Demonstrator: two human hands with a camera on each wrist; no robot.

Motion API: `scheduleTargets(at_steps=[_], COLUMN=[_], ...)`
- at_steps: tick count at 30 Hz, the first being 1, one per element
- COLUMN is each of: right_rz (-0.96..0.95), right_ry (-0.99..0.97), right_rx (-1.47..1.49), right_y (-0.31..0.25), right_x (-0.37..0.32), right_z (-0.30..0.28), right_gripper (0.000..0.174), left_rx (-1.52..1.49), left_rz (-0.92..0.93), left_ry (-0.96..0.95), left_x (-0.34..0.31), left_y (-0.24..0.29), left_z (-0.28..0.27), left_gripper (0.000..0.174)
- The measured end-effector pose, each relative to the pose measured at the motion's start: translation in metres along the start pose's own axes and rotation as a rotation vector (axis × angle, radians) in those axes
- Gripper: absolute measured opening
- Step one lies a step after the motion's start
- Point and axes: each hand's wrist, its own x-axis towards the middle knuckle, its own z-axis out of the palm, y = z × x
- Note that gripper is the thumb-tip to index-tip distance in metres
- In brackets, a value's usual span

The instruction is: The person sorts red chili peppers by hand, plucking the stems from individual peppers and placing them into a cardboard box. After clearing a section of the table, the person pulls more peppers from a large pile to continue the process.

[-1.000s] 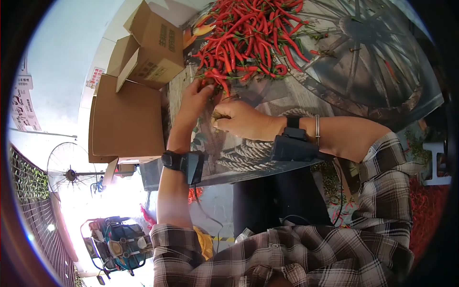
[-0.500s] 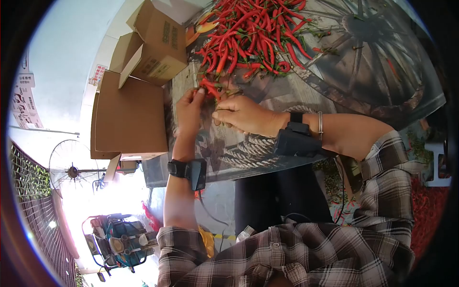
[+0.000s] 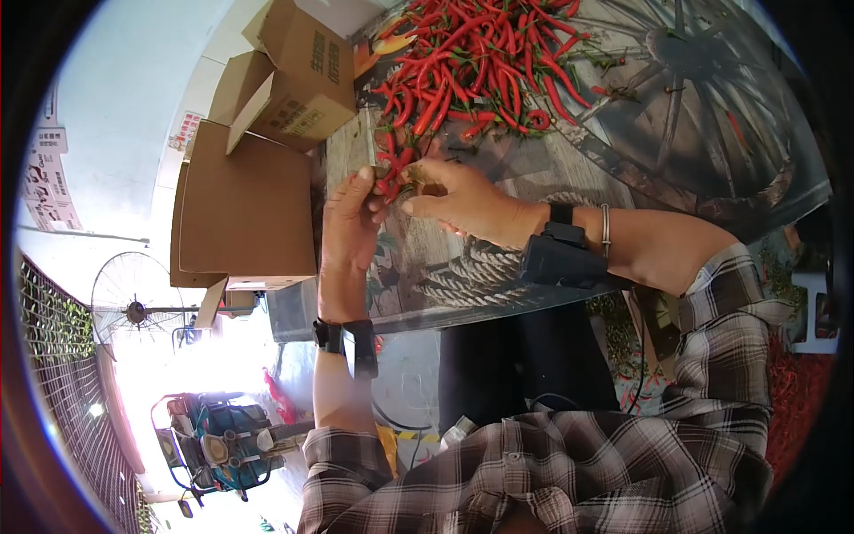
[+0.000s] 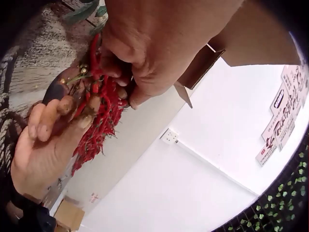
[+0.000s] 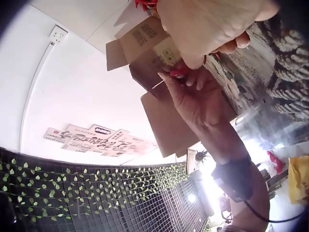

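In the head view the left hand (image 3: 350, 222) pinches a few red chilies (image 3: 391, 175) between thumb and fingers. Close on their right, the right hand (image 3: 476, 203) has its thumb and forefinger at the green stems of those chilies. The left wrist view shows the left hand (image 4: 154, 43) curled round a red chili (image 4: 95, 58), with the right hand (image 4: 46, 145) touching the bunch below. Beyond both hands lies a large pile of red chilies (image 3: 480, 62). In the right wrist view, red chili shows at the fingertips of the left hand (image 5: 203, 106).
Open cardboard boxes (image 3: 245, 209) stand at the table's left side. A printed cover with a wheel and rope picture (image 3: 471, 280) spreads over the table. Stem scraps (image 3: 623, 92) lie right of the pile. A bicycle wheel (image 3: 135, 311) is farther left, beyond the table.
The hands have come closer together, and the chilies in the left hand are now between them. The left hand has turned so its palm shows more. The view has shifted slightly.
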Motion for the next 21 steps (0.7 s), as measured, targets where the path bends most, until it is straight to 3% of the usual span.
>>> scheduleTargets(at_steps=[6, 9, 11, 15, 17, 21], right_rz=[0.05, 0.038, 0.032, -0.01, -0.046, -0.169], right_ry=[0.012, 0.013, 0.013, -0.05, -0.117, -0.168], right_rx=[-0.121, -0.113, -0.253, -0.271, -0.323, -0.403], right_y=[-0.003, 0.002, 0.005, 0.003, 0.007, 0.016], right_x=[0.0, 0.002, 0.003, 0.001, 0.004, 0.007], right_z=[-0.001, -0.003, -0.004, -0.004, -0.005, -0.005], right_gripper=[0.018, 0.021, 0.023, 0.025, 0.027, 0.027], left_rx=[0.211, 0.409, 0.644, 0.72, 0.583, 0.313], left_rz=[0.012, 0.081, 0.24, 0.306, 0.077, -0.109], left_ry=[0.003, 0.008, 0.029, -0.015, -0.022, -0.033], left_x=[-0.008, -0.014, -0.018, -0.017, -0.017, -0.016], left_y=[-0.008, -0.008, -0.007, -0.009, -0.008, -0.012], left_z=[0.018, 0.021, 0.026, 0.016, 0.01, 0.007], left_gripper=[0.013, 0.013, 0.015, 0.015, 0.015, 0.015])
